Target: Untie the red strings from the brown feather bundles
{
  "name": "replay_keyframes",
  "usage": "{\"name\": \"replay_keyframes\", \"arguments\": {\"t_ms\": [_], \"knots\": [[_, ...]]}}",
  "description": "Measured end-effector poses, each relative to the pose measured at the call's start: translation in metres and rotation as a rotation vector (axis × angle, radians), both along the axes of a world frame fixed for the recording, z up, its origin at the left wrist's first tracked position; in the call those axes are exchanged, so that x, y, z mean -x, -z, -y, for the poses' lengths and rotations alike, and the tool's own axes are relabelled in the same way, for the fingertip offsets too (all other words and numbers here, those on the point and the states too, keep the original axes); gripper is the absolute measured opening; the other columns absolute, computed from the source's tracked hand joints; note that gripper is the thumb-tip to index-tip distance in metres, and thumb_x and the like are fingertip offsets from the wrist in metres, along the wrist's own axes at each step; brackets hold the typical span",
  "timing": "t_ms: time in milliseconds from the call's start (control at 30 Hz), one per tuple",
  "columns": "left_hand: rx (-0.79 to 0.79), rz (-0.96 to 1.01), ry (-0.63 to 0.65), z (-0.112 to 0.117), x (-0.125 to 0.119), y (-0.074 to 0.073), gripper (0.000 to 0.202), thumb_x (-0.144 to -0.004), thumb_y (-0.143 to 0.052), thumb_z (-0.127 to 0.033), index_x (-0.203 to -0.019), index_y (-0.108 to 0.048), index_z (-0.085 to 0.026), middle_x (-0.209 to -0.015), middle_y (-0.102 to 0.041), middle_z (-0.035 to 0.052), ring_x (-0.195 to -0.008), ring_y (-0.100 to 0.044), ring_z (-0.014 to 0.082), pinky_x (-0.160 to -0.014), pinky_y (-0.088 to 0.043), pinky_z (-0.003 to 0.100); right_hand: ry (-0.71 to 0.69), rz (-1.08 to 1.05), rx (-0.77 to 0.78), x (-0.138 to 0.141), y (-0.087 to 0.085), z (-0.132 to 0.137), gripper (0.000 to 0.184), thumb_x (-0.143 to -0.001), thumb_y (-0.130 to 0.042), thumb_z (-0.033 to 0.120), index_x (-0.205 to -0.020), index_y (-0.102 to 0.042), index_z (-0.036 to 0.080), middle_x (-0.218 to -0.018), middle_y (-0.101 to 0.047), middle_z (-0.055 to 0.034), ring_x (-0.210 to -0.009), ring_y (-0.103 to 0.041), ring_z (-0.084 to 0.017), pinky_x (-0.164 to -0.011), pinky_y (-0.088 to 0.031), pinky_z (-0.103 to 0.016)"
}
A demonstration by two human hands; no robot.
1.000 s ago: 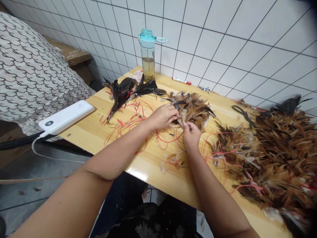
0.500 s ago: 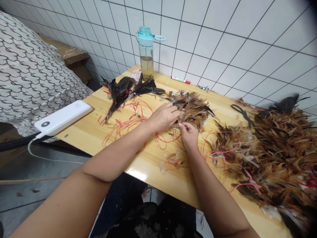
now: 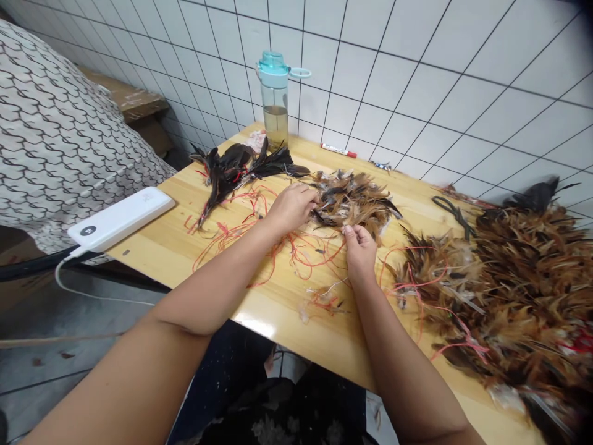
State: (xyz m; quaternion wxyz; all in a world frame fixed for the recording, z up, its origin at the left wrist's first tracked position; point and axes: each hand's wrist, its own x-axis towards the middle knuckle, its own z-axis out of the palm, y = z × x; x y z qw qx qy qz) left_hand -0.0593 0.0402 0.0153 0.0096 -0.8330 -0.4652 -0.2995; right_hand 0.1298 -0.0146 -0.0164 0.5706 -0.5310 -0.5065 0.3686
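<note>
Hands (image 3: 293, 209) curled against brown feathers (image 3: 359, 201)

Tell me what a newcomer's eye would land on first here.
Probably the large heap of brown feathers on the right of the table. Then the blue-lidded bottle standing near the tiled wall, and the left hand and right hand at the smaller feather pile.
</note>
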Motion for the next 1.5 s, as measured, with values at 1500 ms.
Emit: {"name": "replay_keyframes", "arguments": {"t_ms": [1500], "knots": [[0.024,-0.109,0.312,0.018,-0.022,-0.013,0.020,-0.093,-0.044,-0.022,-0.085,-0.061,-0.015,-0.085,-0.063,0.0074,-0.082,-0.053,0.0174,-0.080,-0.041,0.029,0.024,0.367,0.022,-0.002,0.004,0.001,0.030,-0.077,-0.054,0.043,-0.072,-0.066,0.016,-0.062,-0.057,-0.0004,-0.058,-0.044,-0.013,-0.060,-0.035,-0.027]]}}
